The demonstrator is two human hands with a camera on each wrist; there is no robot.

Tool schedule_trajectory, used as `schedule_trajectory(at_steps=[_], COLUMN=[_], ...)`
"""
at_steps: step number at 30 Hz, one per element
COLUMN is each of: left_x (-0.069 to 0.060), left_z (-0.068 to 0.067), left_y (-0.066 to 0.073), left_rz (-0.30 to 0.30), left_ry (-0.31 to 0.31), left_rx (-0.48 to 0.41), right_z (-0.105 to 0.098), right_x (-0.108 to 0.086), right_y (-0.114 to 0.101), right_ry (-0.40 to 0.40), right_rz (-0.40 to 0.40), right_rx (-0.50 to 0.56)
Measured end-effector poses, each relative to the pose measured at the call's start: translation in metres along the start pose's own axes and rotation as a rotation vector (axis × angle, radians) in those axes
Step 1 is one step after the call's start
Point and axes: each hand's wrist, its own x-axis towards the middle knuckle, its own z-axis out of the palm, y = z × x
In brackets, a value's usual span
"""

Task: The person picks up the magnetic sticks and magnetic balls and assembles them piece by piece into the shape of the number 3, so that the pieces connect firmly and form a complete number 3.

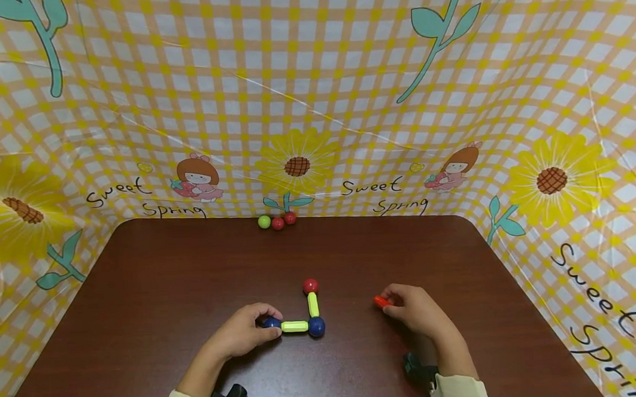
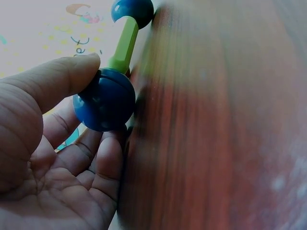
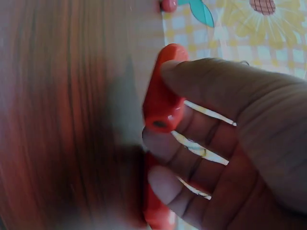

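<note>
On the brown table lies an L-shaped chain of magnetic-type balls and rods. My left hand (image 1: pixel 244 331) pinches the blue ball (image 2: pixel 105 103) at its left end between thumb and fingers. From there a yellow-green rod (image 1: pixel 295 327) runs to a second blue ball (image 1: pixel 316 327) at the corner. Another yellow-green rod (image 1: pixel 313 305) leads away from me to a red ball (image 1: pixel 310 286). Off to the right, my right hand (image 1: pixel 418 310) pinches a red rod (image 3: pixel 165 93) with a dark spot in its end. A second red rod (image 3: pixel 157 203) shows partly behind the lower fingers; whether they hold it I cannot tell.
At the table's back edge sit a green ball (image 1: pixel 264 222) and two red balls, one (image 1: pixel 278 224) slightly nearer than the other (image 1: pixel 290 218). A checked sunflower cloth (image 1: pixel 313 103) hangs behind and along both sides of the table (image 1: pixel 192 271).
</note>
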Motion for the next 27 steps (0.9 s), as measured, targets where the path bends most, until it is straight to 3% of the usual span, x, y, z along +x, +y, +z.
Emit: schedule_trajectory(at_steps=[12, 18, 27], left_x=[0.001, 0.004, 0.003], left_z=[0.002, 0.002, 0.0], left_y=[0.0, 0.0, -0.003], left_rz=[-0.002, 0.005, 0.009], left_ry=[0.006, 0.007, 0.019], left_rx=[-0.009, -0.005, 0.01], right_z=[0.03, 0.035, 0.042], right_x=[0.024, 0.038, 0.066], right_y=[-0.032, -0.043, -0.067], right_ry=[-0.027, -0.01, -0.077], right_rz=[-0.121, -0.121, -0.136], right_rx=[0.143, 0.171, 0.317])
